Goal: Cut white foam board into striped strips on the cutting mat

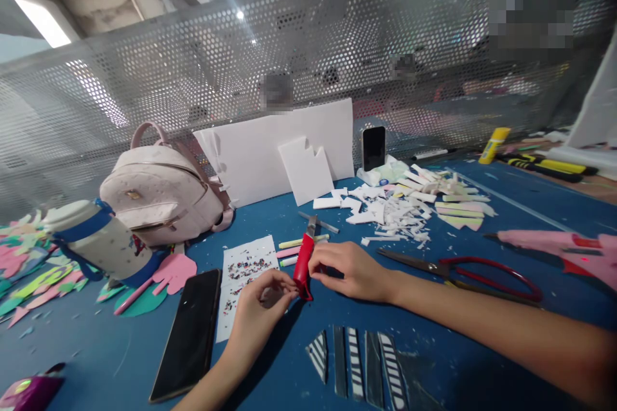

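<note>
My right hand (349, 271) is closed around a red utility knife (303, 263) whose metal blade points away from me over the blue table (506, 205). My left hand (263, 305) pinches at the knife's near end, fingers closed beside it. Under the left hand lies a white sheet (241, 269) speckled with small coloured bits. Several black-and-white striped strips (357, 359) lie in a row just in front of my hands.
A black phone (190, 334) lies left of my hands. Red-handled scissors (463, 268) and a pink glue gun (559, 247) lie to the right. A pink backpack (164, 189), a blue-and-white bottle (101, 237), white foam boards (270, 147) and white scraps (400, 205) stand behind.
</note>
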A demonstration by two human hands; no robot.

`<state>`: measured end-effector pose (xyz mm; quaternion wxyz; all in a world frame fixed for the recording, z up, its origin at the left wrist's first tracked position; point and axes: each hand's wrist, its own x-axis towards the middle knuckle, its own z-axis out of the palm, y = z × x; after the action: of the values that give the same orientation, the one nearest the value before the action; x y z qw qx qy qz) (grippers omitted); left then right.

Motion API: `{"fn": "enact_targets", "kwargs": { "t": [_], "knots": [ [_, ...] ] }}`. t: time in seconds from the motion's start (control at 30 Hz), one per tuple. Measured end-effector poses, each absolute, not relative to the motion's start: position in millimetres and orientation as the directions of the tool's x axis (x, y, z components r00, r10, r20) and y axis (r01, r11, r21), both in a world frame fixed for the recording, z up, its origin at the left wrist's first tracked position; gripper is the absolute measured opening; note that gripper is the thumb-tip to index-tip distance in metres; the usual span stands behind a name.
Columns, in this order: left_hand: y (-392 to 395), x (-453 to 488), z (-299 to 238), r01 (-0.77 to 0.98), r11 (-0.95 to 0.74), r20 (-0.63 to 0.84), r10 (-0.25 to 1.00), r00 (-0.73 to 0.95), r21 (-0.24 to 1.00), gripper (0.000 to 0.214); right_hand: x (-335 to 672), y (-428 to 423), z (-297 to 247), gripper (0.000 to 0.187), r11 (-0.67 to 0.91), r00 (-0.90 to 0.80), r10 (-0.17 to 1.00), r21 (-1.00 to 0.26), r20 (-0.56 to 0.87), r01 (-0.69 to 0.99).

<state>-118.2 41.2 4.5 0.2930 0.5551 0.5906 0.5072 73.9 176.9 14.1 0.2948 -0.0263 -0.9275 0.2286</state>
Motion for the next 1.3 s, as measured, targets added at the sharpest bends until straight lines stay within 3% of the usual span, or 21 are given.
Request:
{"fn": "enact_targets", "kwargs": {
  "t": [0.3,0.5,0.67,0.87,1.1,1.3],
  "knots": [
    [40.7,-113.9,4.5,0.409,-0.171,0.267,0.945,-0.190,0.896,0.008,72.0,177.2,9.8,0.011,0.954,-0.838,0.063,-0.281,0.543,-0.110],
    [42.2,-107.8,6.2,0.467,-0.170,0.308,0.921,-0.238,0.868,0.007,71.2,177.2,8.0,0.014,0.945,-0.851,0.039,-0.297,0.524,-0.139],
    [42.9,-99.4,7.0,0.375,-0.128,0.242,0.930,-0.277,0.918,0.004,71.6,179.0,6.5,0.019,0.936,-0.853,0.008,-0.303,0.522,-0.177],
    [40.4,-97.5,6.0,0.384,-0.156,0.270,0.925,-0.266,0.910,0.004,73.0,179.0,9.5,0.011,0.869,-0.837,0.097,-0.456,0.538,-0.193],
    [31.0,-95.5,10.1,0.611,-0.380,0.489,0.872,-0.014,0.695,0.013,71.8,181.6,11.4,0.013,0.881,-0.731,0.312,-0.472,0.607,-0.016],
    [32.5,-93.8,-0.4,0.677,-0.379,0.489,0.872,0.032,0.631,0.015,66.8,165.8,32.5,0.021,0.902,-0.775,0.207,-0.423,0.597,-0.085]
  ]
}}
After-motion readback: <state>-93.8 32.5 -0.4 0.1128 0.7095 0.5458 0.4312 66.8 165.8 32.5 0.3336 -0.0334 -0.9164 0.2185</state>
